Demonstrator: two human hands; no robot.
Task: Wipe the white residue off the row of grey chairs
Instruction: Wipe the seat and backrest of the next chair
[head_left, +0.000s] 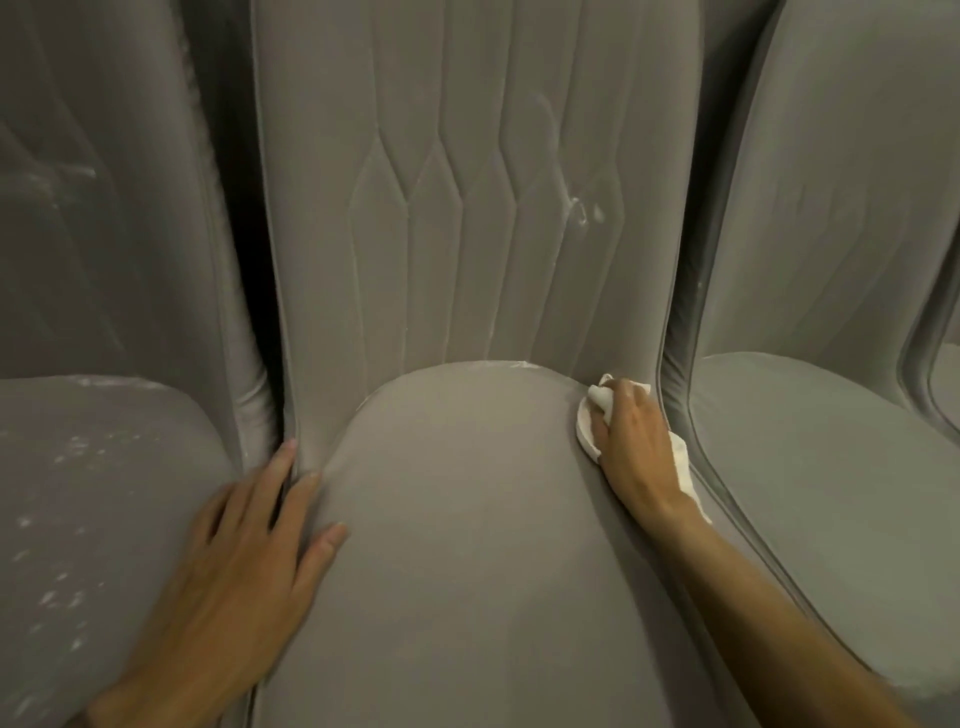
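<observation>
Left hand (244, 561) lies flat on seat (467, 519); right hand (631, 441) clutches cloth (586, 422).

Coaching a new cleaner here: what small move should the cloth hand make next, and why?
Probably slide the right hand and its white cloth left along the seat's back crease: a white streak lies there, close beside the cloth. The backrest smear can wait.

The middle chair (467, 493) has a chair (93, 467) on its left and another chair (831, 441) on its right, with a cloth (589, 415) on its seat's right back corner.
</observation>
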